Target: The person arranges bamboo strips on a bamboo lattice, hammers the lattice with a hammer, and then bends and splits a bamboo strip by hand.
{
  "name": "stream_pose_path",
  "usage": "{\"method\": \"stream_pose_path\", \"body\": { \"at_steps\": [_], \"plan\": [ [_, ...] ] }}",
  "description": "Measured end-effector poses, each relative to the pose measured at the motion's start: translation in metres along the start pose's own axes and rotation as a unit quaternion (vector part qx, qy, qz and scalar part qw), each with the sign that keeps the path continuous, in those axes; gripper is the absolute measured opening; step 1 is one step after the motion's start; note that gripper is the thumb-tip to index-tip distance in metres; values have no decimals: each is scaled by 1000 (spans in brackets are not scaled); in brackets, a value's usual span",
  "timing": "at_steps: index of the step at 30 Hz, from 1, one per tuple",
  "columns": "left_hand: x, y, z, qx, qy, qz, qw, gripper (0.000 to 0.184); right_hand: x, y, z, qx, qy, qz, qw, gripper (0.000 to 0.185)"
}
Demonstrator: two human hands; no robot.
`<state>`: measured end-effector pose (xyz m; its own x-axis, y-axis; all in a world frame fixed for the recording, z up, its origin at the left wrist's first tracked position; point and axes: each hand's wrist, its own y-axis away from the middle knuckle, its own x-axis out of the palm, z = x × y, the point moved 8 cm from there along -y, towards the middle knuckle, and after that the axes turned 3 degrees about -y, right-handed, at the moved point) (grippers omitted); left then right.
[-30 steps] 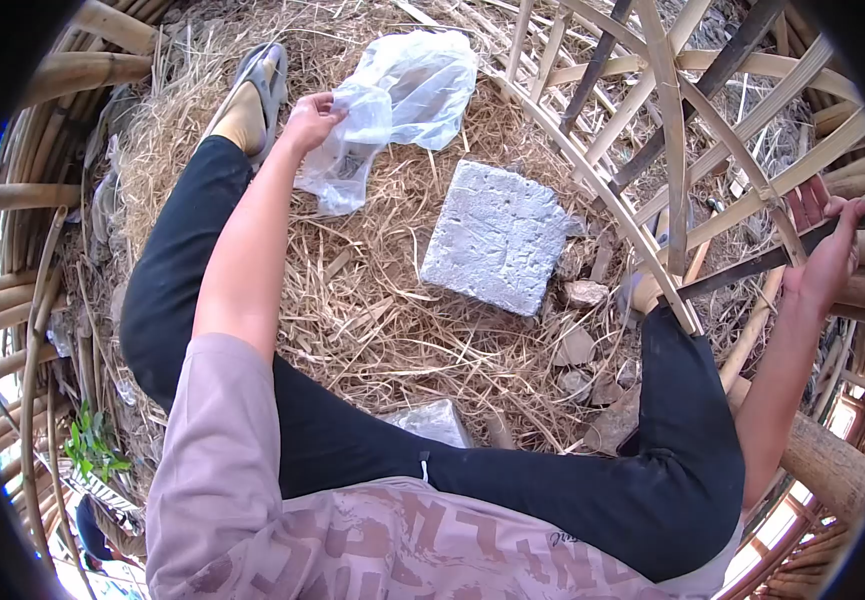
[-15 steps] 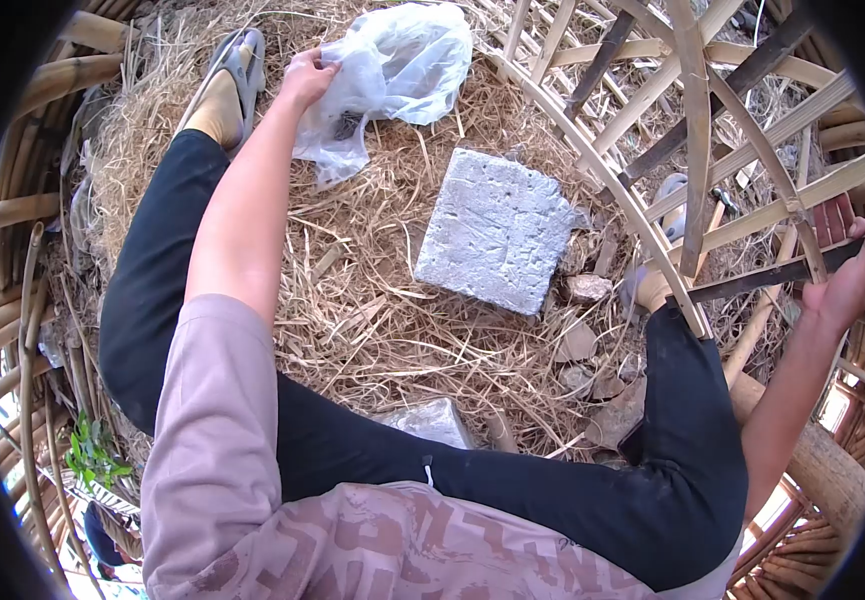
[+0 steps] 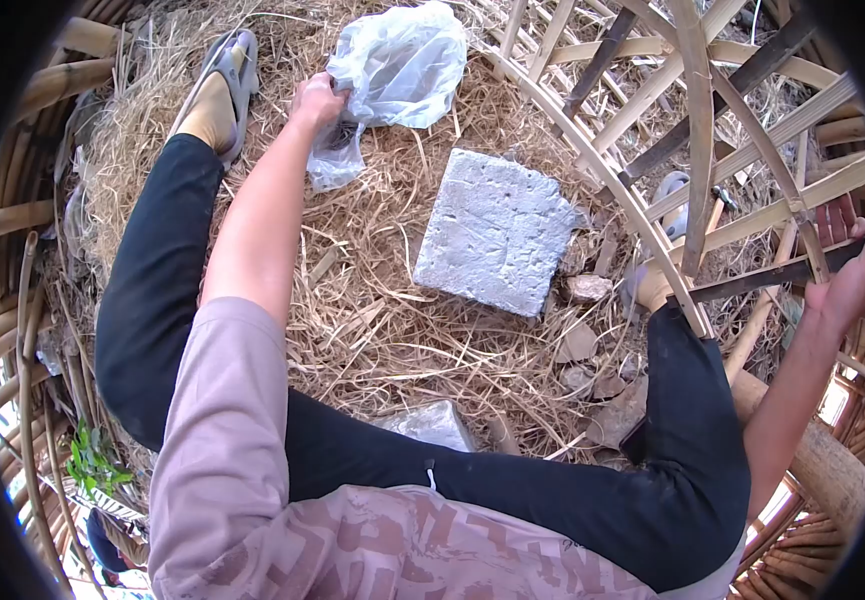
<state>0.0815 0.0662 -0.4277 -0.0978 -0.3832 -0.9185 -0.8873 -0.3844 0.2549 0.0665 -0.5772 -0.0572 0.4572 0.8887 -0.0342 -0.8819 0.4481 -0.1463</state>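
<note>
The left hand point(image 3: 319, 100) had its fingers closed on the gathered edge of a clear plastic bag point(image 3: 407, 65), pinching it at the side nearer the left foot point(image 3: 210, 112). The bag lay puffed up and crumpled on the straw point(image 3: 372, 320), beyond the pale block point(image 3: 492, 232) and apart from it, with a loose flap hanging below the hand. The right hand point(image 3: 847, 260) was turned palm up, its fingers loosely spread past a dark strip point(image 3: 762, 278) that crossed between them and the thumb. That strip belonged to an open bamboo lattice point(image 3: 697, 120), which stood tilted over the right foot, one corner touching the right knee of the dark trousers point(image 3: 694, 430). How firmly the right hand pressed could not be told. Beside the block were small stones point(image 3: 589, 288), and nearer the body a second block point(image 3: 432, 425) showed partly behind the trousers. A thick pole point(image 3: 822, 460) ran past the right forearm, and at the far left, green leaves point(image 3: 92, 460) showed beside a wall of bamboo point(image 3: 22, 215)
</note>
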Motion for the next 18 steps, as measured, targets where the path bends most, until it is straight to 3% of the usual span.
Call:
{"method": "stream_pose_path", "body": {
  "at_steps": [4,8,11,15,18],
  "plan": [
    [2,9,13,-14,33,33,999,40,-1,-3,-3,11,-3,5,1000,39],
    [-4,12,35,33,-37,13,999,38,-4,-6,-3,-3,-1,-8,1000,41],
    [-23,25,52,-38,-43,1,998,40,-4,-8,-6,2,-15,10,1000,41],
    [-38,32,59,-51,-44,-14,998,48,-1,-9,-9,0,-46,28,999,41],
    [-60,33,41,-9,-18,-6,1000,64,4,-5,-5,0,-46,25,999,42]
  ]
}}
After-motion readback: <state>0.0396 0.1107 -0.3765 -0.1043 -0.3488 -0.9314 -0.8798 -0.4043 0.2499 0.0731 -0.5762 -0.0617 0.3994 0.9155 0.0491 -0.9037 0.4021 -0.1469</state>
